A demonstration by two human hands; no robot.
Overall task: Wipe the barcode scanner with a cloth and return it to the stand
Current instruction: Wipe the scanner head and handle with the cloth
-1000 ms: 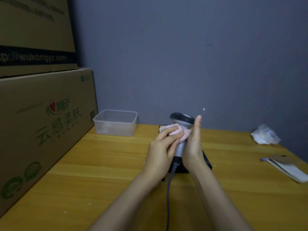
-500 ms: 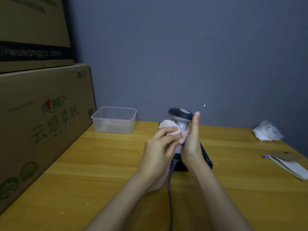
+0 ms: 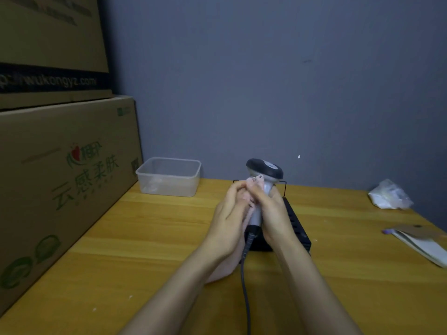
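Note:
The barcode scanner (image 3: 265,170) has a dark head and a grey handle, and it stands upright in mid-air above the table. My right hand (image 3: 274,215) wraps the handle from the right. A pale pink cloth (image 3: 254,182) is pressed against the scanner's neck by my left hand (image 3: 229,221). The scanner's grey cable (image 3: 244,281) hangs down between my forearms. Behind my hands lies the black stand (image 3: 298,226) on the wooden table (image 3: 150,238), partly hidden.
A clear plastic tub (image 3: 169,176) sits at the back left. Large cardboard boxes (image 3: 60,180) are stacked along the left edge. A crumpled plastic bag (image 3: 389,195) and a flat paper packet (image 3: 420,240) lie at the right. A grey wall closes the back.
My right hand's fingers, straight before, have curled around the scanner's handle. My left hand has shifted the cloth along the neck under the head. The scanner stays upright.

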